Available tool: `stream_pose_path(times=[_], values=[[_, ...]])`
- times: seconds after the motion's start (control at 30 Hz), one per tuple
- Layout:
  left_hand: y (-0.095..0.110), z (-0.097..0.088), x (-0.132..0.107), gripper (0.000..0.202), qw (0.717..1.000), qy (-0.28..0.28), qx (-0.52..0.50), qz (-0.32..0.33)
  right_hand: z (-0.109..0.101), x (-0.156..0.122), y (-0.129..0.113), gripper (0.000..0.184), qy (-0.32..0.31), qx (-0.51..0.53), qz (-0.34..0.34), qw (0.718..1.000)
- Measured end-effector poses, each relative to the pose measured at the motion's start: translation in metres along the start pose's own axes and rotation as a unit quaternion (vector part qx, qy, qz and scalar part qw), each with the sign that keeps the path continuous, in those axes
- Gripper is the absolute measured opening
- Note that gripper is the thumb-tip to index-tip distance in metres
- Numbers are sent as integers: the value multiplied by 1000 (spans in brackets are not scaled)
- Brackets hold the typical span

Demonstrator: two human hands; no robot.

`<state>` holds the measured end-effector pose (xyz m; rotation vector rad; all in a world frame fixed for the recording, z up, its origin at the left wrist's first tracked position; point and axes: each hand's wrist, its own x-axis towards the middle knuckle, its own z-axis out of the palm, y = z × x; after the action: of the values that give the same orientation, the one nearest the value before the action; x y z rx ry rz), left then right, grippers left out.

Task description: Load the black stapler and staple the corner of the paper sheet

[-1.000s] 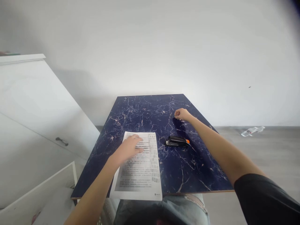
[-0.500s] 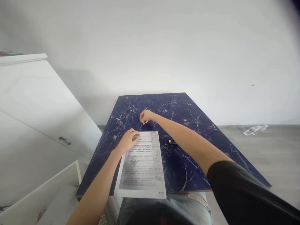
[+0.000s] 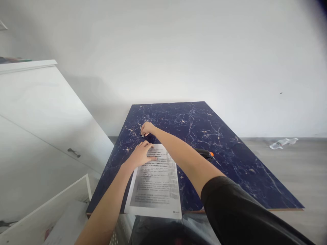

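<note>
Paper and, to its right, stapler on the table; cabinet left of the table, wall behind.

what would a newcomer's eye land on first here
The dark blue table before a pale wall probably stands out first. On its near side the left hand lies spread on printed paper, the right hand just beyond. Right of them, an orange-tipped stapler shows partly behind the right forearm.

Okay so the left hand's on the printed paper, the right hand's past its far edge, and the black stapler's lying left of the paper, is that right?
Not quite: the head view shows the black stapler lying right of the printed paper, partly hidden by the right arm. The left hand is on the paper, and the right hand is past its far edge.
</note>
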<state>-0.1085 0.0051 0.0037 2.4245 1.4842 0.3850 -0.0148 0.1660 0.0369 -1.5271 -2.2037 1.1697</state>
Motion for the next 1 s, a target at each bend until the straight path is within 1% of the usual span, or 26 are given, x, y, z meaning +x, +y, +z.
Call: stream_pose_path(times=[0.07,0.13,0.2,0.27,0.3,0.33,0.37,0.4,0.47,0.5,0.53,0.6,0.63,0.7,0.73,0.77,0.83,0.87,0.93,1.0], values=[[2,-4,-2,55,1000,-12,12,-9,-4,-5,-1,14,13,-12,-7,1000],[4,-11,-5,53,999,-23,16,-16,-15,-16,0,16,32,-28,-22,999],[2,-18,-10,50,999,-33,14,-26,-33,-34,6,20,54,-43,-49,996],[-5,-26,-16,48,998,-45,12,-42,-58,-65,20,20,69,-53,-95,992],[-10,-30,-19,48,997,-52,11,-50,-72,-85,31,18,65,-57,-129,988],[-15,-33,-22,47,996,-59,10,-60,-87,-107,44,15,47,-66,-197,977],[-20,-35,-25,47,995,-66,9,-72,-101,-130,60,15,30,-69,-245,967],[-25,-38,-28,48,994,-71,8,-84,-114,-154,78,17,17,-70,-258,963],[-31,-44,-31,50,991,-83,9,-107,-134,-198,115,25,19,-69,-230,970],[-32,-47,-30,52,989,-91,10,-114,-139,-217,133,29,34,-61,-218,973],[-32,-51,-27,54,988,-101,10,-119,-141,-232,149,33,44,-54,-214,974],[-27,-62,-15,55,984,-121,12,-127,-136,-253,175,45,29,-44,-219,974],[-23,-67,-6,51,983,-125,13,-135,-131,-259,183,50,13,-44,-216,975],[-16,-75,15,37,982,-122,18,-145,-121,-265,193,55,-12,-53,-201,978],[-13,-77,25,31,983,-106,14,-148,-117,-266,195,52,-21,-63,-193,979],[-10,-76,34,26,986,-69,7,-152,-114,-267,195,47,-24,-76,-189,979],[-8,-70,48,19,981,41,27,-189,-111,-266,195,36,-13,-103,-190,976],[-7,-65,52,16,976,73,38,-201,-110,-264,195,32,0,-114,-192,975],[-7,-52,56,12,971,106,46,-210,-107,-256,192,30,43,-128,-188,973],[-4,-37,56,11,972,130,28,-194,-102,-243,185,29,98,-123,-177,972]])
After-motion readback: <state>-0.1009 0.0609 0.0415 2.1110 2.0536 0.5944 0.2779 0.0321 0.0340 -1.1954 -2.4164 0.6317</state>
